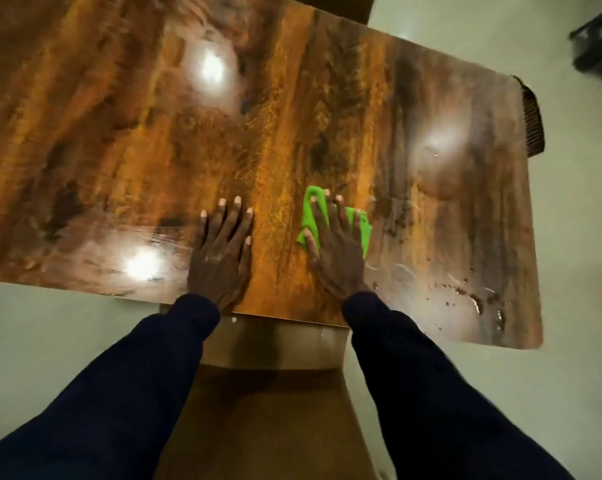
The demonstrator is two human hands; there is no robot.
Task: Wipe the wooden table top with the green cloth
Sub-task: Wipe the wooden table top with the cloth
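The glossy wooden table top [278, 140] fills most of the view, brown and orange grained, with bright light reflections. My right hand [337, 251] lies flat, fingers spread, pressing the bright green cloth [360, 225] onto the wood near the front edge. The cloth shows beyond my fingertips and to the right of my hand; the rest is hidden under the palm. My left hand [221, 251] rests flat on the bare wood a short way to the left, fingers apart, holding nothing. Both arms wear dark sleeves.
Wet drops and dark crumbs [476, 299] sit on the table's near right corner. A wooden chair seat [268, 403] stands under the front edge between my arms. A woven chair back [533, 116] is at the right end. A dark object [600, 46] is on the pale floor at the top right.
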